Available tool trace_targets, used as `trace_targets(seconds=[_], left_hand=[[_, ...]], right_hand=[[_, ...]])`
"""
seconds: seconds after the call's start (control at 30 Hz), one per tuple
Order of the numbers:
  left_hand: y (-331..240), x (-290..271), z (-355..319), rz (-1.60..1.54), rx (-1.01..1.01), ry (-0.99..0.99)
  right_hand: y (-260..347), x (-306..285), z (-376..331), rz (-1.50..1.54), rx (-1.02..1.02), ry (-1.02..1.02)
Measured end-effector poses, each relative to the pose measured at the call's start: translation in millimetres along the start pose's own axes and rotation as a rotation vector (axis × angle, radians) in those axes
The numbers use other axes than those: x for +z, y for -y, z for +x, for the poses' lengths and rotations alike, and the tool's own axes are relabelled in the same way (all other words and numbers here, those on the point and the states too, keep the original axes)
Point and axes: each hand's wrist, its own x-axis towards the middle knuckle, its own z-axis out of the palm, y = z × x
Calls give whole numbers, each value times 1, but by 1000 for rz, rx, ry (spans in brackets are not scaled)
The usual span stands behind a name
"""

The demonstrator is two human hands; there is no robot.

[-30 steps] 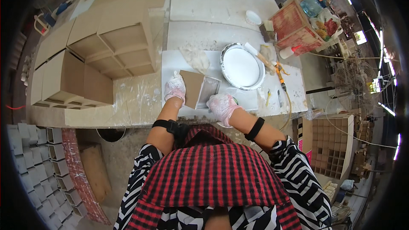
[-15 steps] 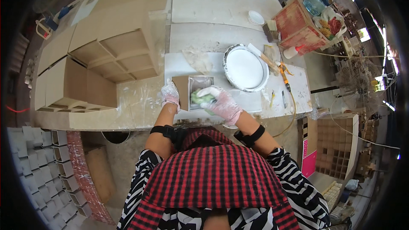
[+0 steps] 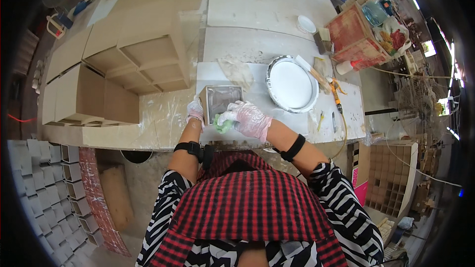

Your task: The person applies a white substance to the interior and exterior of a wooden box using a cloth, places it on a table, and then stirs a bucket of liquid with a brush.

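- The pale, paint-smeared worktable [image 3: 277, 34] fills the upper middle of the frame.
- The round white paint-filled metal pan [image 3: 292, 84] sits right of centre.
- The small square grey-faced box [image 3: 222, 101] lies at centre.
- Your right hand [image 3: 250, 118], gloved, grips a green sponge [image 3: 223, 125] at the box's lower edge.
- Your left hand [image 3: 195, 111], gloved, curls against the box's left side.
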Motion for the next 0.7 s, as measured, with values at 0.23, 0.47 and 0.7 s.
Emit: trace_targets(seconds=[0.23,0.47,0.7], left_hand=[[40,20,28,112,80,35],[11,11,14,49,-2,105],[35,29,28,-182,-121,-10]], right_hand=[[-3,16,31,-137,121,-156],[-22,29,54,-33,173,-337],[-6,16,47,-113,-16,-74]])
